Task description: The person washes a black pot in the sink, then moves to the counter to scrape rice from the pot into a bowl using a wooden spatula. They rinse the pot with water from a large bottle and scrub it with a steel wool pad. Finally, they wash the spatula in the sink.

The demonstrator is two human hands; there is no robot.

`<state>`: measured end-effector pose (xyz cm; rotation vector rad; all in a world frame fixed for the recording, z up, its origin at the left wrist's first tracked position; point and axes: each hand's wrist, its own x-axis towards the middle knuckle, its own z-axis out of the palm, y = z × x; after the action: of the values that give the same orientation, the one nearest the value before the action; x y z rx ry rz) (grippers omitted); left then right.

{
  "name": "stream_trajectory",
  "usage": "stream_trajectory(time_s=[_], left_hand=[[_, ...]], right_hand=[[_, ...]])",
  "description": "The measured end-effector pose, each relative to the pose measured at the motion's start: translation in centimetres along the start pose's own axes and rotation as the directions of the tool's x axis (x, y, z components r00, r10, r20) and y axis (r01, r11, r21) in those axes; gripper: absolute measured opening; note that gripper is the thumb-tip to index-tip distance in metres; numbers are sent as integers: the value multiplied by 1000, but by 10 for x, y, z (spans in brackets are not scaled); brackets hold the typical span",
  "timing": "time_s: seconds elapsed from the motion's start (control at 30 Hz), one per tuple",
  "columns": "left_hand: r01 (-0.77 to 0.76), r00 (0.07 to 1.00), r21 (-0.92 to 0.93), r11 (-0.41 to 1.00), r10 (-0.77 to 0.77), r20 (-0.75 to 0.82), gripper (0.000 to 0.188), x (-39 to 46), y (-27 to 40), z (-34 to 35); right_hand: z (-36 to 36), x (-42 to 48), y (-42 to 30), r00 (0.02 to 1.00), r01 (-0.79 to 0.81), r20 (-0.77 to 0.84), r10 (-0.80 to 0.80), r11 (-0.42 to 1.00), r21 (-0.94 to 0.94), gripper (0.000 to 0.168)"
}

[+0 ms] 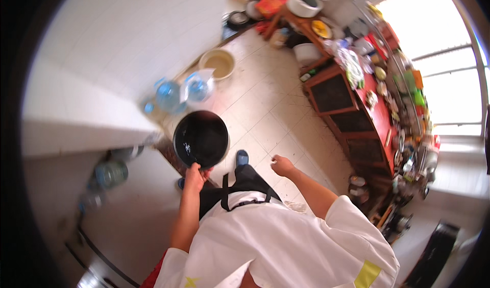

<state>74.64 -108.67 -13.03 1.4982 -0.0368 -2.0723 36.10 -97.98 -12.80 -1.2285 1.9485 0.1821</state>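
My left hand [197, 177] grips the near rim of a deep, round black pot [203, 138]. The pot is tipped so that its dark inside faces me, and pale, shiny marks show on the left of its inner wall. My right hand [282, 165] hangs over the floor to the right, its fingers loosely curled, with nothing visible in it. Beyond the pot, large clear plastic water bottles with blue tops [167, 92] stand by the wall, one partly covered by a pale plastic bag [199, 87].
A cream basin [217, 64] sits on the tiled floor [264, 119] past the bottles. Along the right runs a red-brown wooden cabinet [354, 119], its top crowded with bags, food and jars. A white wall [115, 50] rises at the left.
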Motion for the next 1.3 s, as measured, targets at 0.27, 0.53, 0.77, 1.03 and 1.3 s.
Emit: stream_trajectory(time_s=[0.27, 0.53, 0.77, 1.03, 1.3], left_hand=[[-119, 988, 649, 752, 27, 151, 28, 22, -9, 209], [-144, 941, 883, 446, -213, 261, 35, 74, -68, 361], [-146, 890, 976, 160, -410, 200, 37, 78, -169, 448], [-108, 839, 994, 31, -534, 108, 37, 53, -342, 502], [-235, 731, 966, -108, -675, 102, 34, -34, -523, 574]], right_hand=[[8, -81, 252, 760, -522, -180, 624, 752, 402, 31], [122, -195, 253, 610, -553, -82, 788, 497, 669, 28], [175, -241, 197, 548, -500, 238, 802, 86, 862, 32], [189, -311, 285, 511, -361, 124, 850, 82, 929, 36], [-102, -509, 427, 456, 224, -313, 833, 233, 946, 34]])
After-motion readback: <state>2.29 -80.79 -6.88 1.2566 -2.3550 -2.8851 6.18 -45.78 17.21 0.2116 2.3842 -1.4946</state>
